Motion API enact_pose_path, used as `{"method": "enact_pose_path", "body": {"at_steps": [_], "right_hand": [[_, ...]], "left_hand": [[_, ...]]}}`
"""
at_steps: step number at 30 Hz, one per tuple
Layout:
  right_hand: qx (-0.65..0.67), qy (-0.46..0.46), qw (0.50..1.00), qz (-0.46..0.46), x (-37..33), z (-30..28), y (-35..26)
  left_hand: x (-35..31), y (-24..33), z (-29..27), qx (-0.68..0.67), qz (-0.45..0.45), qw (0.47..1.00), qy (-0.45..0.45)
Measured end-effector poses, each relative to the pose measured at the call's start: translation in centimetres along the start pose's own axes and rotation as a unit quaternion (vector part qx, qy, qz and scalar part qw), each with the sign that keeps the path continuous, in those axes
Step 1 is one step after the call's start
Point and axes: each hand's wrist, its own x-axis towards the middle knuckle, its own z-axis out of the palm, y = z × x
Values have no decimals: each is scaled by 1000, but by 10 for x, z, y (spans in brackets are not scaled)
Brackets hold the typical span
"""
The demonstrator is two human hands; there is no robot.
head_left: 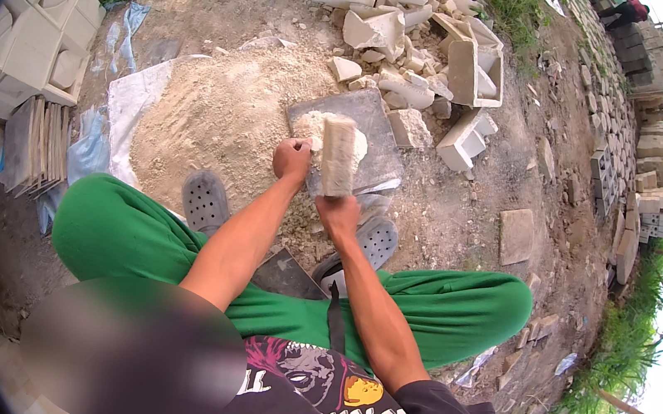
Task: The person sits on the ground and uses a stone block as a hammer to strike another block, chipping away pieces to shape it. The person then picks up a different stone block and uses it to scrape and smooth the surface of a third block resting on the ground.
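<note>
Pale lumps [308, 127] on dark slab [384, 140], partly hidden by dusty mallet [336, 162] gripped in R hand [337, 214], L hand [293, 160] loosely fisted, contents unclear, prob partly crushed already, w/ powder [201, 119] heaped nearby but lots of bigger rubble [375, 33] left beyond.

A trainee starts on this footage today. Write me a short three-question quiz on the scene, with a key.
1. Short answer: Which of the person's hands grips the long pale bar?
2. True or false: The clogs on the person's feet are bright red.
3. Fill in the blank: In the picture, the dark slab lies to the ____ of the large heap of pale powder.

Key:
1. The right hand, near the bar's lower end.
2. False; they are grey.
3. Right.
</note>
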Motion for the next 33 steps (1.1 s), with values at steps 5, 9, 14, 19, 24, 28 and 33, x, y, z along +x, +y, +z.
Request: {"method": "enact_pose_path", "body": {"at_steps": [5, 9, 14, 19, 24, 28, 33], "right_hand": [[121, -12, 992, 27, -3, -1, 2], [51, 101, 992, -55, -7, 12, 17], [58, -19, 996, 69, -13, -8, 0], [86, -9, 995, 43, -18, -10, 4], [106, 15, 993, 58, -18, -16, 10], [149, 38, 988, 13, 5, -35, -12], [97, 82, 990, -53, 3, -7, 3]], "left_hand": [[9, -7, -1, 3, -22, 1000, 5], [3, 0, 4, -5, -29, 999, -27], [4, 4, -6, 15, -56, 998, -18], [1, -1, -1, -8, -48, 998, -32], [1, 3, -5, -11, -87, 996, -23], [-6, 6, -5, -26, -65, 997, -17], [-1, 2, -5, -14, -65, 997, -30]]}}
